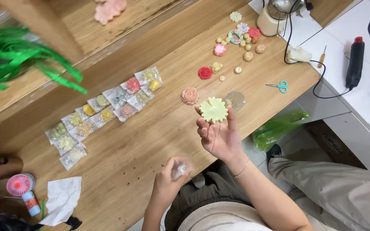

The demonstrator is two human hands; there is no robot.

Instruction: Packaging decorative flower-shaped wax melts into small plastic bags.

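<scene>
My right hand (pixel 219 134) is raised over the wooden table (pixel 150 141), palm up, with a pale green flower-shaped piece (pixel 213 110) pinched at its fingertips. My left hand (pixel 171 177) is lower, near the table's front edge, closed around a small clear plastic bag (pixel 179 170). A peach flower piece (pixel 189 96) lies on the table just left of the raised one. A clear round lid or bag (pixel 235 100) lies just right of it.
Several bagged flower pieces (pixel 103 109) lie in rows at left. Loose coloured flowers and small balls (pixel 236 40) sit at the far end by a blender base (pixel 273 19). Turquoise scissors (pixel 279 86), a glue gun (pixel 355 62), white tissue (pixel 63 199), a small pink fan (pixel 19 185), green ribbon (pixel 18 55).
</scene>
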